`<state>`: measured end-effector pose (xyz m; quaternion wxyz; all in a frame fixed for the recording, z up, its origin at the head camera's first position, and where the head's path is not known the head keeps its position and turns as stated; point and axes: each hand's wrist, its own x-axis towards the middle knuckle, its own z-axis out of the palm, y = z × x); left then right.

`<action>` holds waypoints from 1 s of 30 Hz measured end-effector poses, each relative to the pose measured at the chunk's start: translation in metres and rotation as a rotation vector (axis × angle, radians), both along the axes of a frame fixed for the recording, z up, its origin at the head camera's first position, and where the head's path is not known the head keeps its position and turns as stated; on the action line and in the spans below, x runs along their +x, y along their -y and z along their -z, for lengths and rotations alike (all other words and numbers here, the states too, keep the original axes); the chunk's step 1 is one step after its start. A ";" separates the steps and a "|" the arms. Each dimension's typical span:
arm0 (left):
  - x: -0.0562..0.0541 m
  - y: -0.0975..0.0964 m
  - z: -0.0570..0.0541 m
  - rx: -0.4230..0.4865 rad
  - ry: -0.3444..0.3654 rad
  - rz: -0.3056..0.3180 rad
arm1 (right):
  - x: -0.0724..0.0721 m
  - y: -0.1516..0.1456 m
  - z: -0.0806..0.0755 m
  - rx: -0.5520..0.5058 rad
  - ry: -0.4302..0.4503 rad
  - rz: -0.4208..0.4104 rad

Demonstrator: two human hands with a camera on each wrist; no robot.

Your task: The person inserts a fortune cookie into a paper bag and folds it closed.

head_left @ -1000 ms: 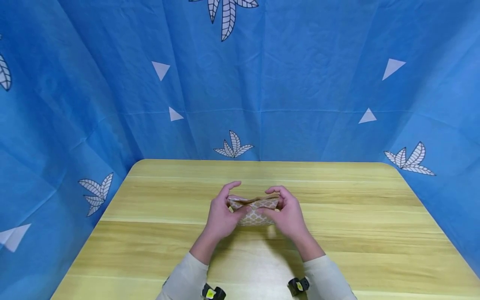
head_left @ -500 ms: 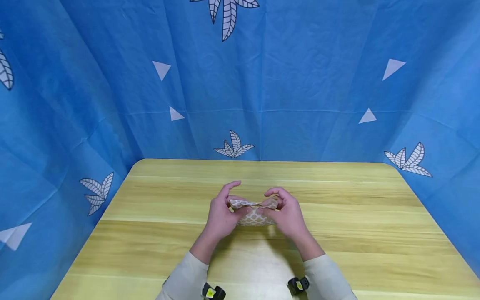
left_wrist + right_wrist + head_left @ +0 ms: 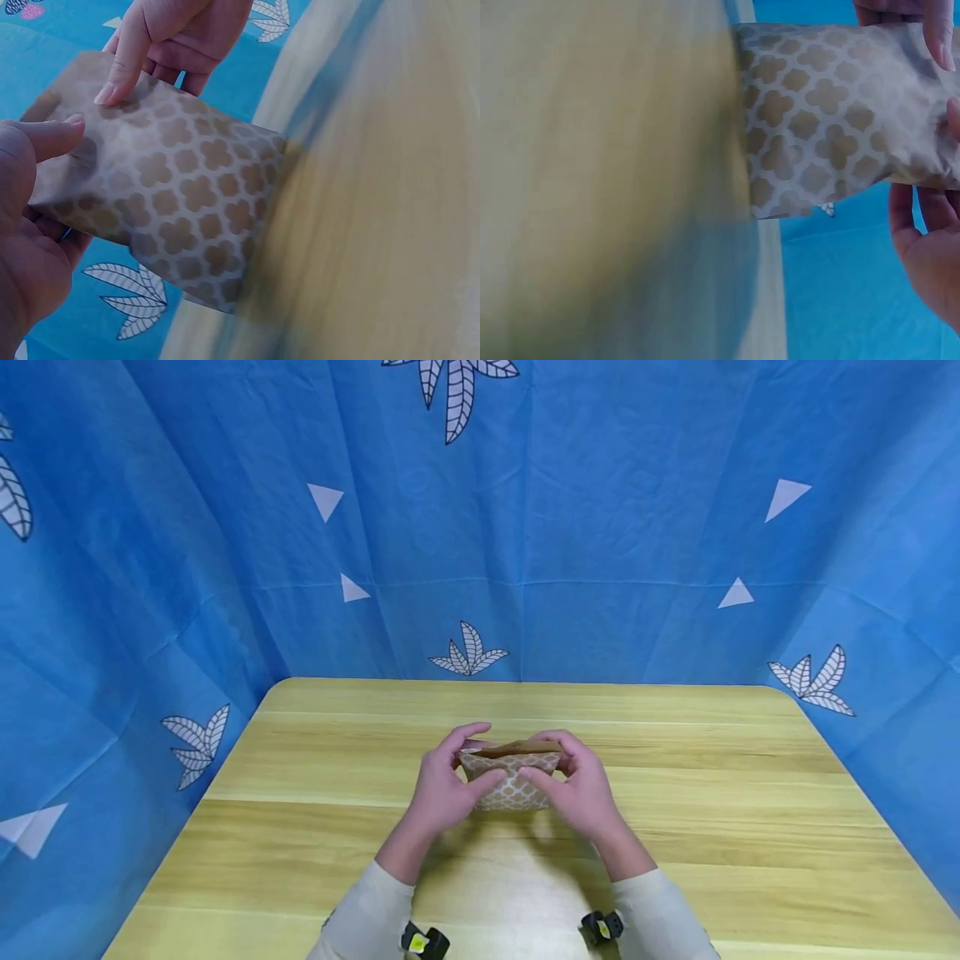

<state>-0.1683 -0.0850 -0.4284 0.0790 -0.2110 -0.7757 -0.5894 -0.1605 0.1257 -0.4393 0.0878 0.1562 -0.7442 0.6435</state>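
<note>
A brown paper bag [image 3: 512, 795] with a white lattice pattern stands upright between the two hands, its mouth at the top parted. My left hand [image 3: 442, 787] holds the bag's left side, thumb on the near face and fingers behind. On the right side my right hand [image 3: 585, 787] grips it likewise, its thumb pointing inward. In the left wrist view the patterned face of the bag [image 3: 199, 191] shows below both thumbs, creased near the top. The right wrist view shows the bag [image 3: 817, 120] with its lower end at the tabletop. What the bag holds inside cannot be seen.
A light wood-grain table [image 3: 300, 827] lies beneath the hands. Blue cloth [image 3: 600, 527] with white leaves and triangles hangs behind and at both sides. Small black devices, one [image 3: 426, 942] at the left sleeve and one [image 3: 602, 928] at the right, sit by the wrists.
The bag's crumpled, nearly closed mouth has spread apart, its back edge now standing higher. Both thumbs, partly hidden by the rim before, now lie over the near face.
</note>
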 end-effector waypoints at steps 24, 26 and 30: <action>0.017 -0.005 -0.033 0.021 -0.282 -0.001 | 0.005 0.000 -0.012 -0.002 -0.308 -0.020; 0.012 -0.005 -0.025 0.021 -0.282 -0.027 | 0.009 0.002 -0.018 0.010 -0.322 0.009; 0.003 -0.004 -0.012 0.000 -0.263 -0.066 | 0.017 0.007 -0.033 0.027 -0.308 0.074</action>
